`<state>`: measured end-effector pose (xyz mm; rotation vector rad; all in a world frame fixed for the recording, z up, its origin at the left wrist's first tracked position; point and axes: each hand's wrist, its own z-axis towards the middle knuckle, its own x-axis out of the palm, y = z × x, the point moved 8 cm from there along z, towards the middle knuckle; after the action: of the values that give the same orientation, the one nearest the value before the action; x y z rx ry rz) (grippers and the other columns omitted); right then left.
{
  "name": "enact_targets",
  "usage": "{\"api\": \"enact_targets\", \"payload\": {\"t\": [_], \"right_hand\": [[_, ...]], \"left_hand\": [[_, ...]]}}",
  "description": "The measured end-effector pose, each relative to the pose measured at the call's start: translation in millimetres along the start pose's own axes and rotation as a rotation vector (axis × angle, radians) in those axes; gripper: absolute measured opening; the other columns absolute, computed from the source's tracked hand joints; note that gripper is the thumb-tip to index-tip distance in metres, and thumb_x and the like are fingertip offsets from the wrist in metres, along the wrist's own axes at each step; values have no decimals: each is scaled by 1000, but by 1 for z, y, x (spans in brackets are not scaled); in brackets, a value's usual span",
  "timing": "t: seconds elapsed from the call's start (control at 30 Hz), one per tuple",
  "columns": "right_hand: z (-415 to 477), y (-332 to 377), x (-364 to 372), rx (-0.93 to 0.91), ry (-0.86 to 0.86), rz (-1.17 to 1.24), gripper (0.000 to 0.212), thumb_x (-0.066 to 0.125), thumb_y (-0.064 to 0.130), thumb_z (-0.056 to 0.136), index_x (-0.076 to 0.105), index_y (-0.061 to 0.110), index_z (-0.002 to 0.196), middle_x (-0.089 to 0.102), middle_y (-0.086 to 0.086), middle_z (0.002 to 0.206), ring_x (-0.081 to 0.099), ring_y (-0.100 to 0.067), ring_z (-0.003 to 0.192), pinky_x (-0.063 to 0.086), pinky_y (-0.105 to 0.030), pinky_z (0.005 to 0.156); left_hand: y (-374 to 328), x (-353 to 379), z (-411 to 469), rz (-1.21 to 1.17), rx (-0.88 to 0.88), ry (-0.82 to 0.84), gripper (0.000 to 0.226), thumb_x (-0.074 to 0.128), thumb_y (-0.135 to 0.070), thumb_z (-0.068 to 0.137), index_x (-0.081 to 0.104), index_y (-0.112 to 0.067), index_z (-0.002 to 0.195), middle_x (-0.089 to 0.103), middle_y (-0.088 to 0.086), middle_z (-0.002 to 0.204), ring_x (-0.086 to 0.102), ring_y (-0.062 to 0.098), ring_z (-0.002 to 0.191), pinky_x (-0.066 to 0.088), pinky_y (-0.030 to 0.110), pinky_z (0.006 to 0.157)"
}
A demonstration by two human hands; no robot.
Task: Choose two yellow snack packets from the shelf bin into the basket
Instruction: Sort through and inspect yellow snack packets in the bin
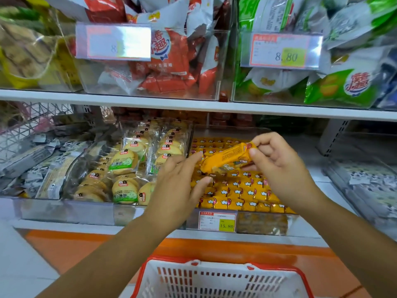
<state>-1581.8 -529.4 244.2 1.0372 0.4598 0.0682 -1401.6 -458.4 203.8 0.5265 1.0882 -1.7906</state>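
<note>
The right hand (277, 168) pinches one yellow packet (225, 160) by its upper end, thumb and fingertips curled round the crimped edge. The packet hangs tilted, its free end pointing to 8 o'clock, lifted just above the rows of like packets (240, 194) that fill the clear bin (257, 223) on the lower shelf. The left hand (178, 186) reaches in from 7 o'clock with its fingers stretched out and holding nothing. Its index tip is at the packet's lower end and its thumb just beneath, but whether either touches the wrapper cannot be told. A price tag (217, 220) sits on the bin's front wall, at 6 o'clock from the held packet. At 9 o'clock from that bin is a second clear bin of round biscuits (124, 166) in see-through wrappers, and further to 9 o'clock lie grey packs (32, 160). On the upper shelf (193, 104), at 12 o'clock, one bin holds red bags (167, 67); at 2 o'clock another holds green bags (335, 87). The basket (214, 280), white with a red rim, is at 6 o'clock at the bottom edge of the view, between the two forearms and well apart from the packet; only its near rim and wall show.
</note>
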Motion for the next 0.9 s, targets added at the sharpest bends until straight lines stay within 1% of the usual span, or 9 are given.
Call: {"api": "enact_targets", "payload": {"t": [0.07, 0.13, 0.27, 0.33, 0.4, 0.47, 0.57, 0.73, 0.9], "right_hand": [[-17, -5, -6, 85, 0, 148, 17, 47, 10, 103, 59, 23, 103, 76, 5, 98, 74, -13, 89, 59, -23, 76], [-31, -11, -13, 167, -23, 238, 16, 48, 10, 103, 61, 20, 102, 76, 0, 100, 75, -18, 91, 60, -27, 77], [-54, -24, -11, 323, -1, 488, 3, 64, 22, 92, 67, 21, 94, 75, -2, 92, 75, -38, 84, 61, -31, 65], [-63, -30, -9, 361, 16, 523, 24, 78, 34, 72, 68, 21, 89, 75, -9, 94, 74, -41, 84, 60, -31, 64], [-68, -37, -12, 366, 5, 484, 38, 79, 31, 66, 63, 16, 96, 75, -14, 98, 74, -39, 85, 60, -29, 67], [-71, -42, -14, 364, -2, 508, 29, 76, 22, 70, 64, 14, 96, 75, -17, 101, 74, -37, 88, 60, -29, 71], [-72, -47, -14, 368, 14, 571, 12, 74, 17, 73, 74, 21, 85, 74, -19, 104, 73, -37, 93, 60, -30, 75], [-70, -52, -6, 402, 61, 665, 15, 69, 12, 76, 78, 17, 88, 73, -23, 108, 73, -38, 97, 61, -29, 73], [-70, -55, -7, 427, 133, 737, 30, 65, 8, 81, 66, 6, 110, 70, -23, 117, 69, -37, 107, 59, -29, 79]], "left_hand": [[-5, 7, -4, -288, -96, 76, 36, 57, -35, 97, 51, -40, 133, 58, -15, 106, 54, 3, 101, 43, 19, 82], [-10, 14, -9, -604, -194, 135, 28, 58, -26, 98, 54, -45, 120, 68, -13, 96, 67, 3, 86, 47, 16, 71], [-15, 27, -26, -1002, -363, 165, 33, 64, -8, 94, 60, -28, 120, 72, 0, 107, 75, 18, 84, 55, 22, 60], [-14, 34, -32, -1131, -420, 151, 36, 71, -5, 87, 63, -23, 118, 73, 1, 107, 75, 23, 89, 58, 25, 63], [-12, 39, -36, -1194, -460, 142, 39, 76, -13, 77, 64, -21, 114, 74, 1, 106, 75, 27, 90, 59, 27, 65], [-11, 44, -40, -1237, -484, 143, 38, 76, -21, 72, 63, -17, 108, 74, 4, 105, 75, 31, 92, 60, 29, 68], [-7, 46, -44, -1303, -492, 163, 31, 73, -18, 74, 63, -11, 103, 73, 12, 109, 73, 36, 95, 60, 30, 71], [-1, 41, -41, -1335, -479, 150, 28, 67, -14, 79, 69, -7, 105, 74, 18, 107, 73, 37, 94, 61, 28, 71], [-3, 37, -38, -1377, -408, 283, 32, 66, -9, 79, 76, -16, 109, 74, 14, 111, 72, 32, 101, 59, 27, 79]]}}
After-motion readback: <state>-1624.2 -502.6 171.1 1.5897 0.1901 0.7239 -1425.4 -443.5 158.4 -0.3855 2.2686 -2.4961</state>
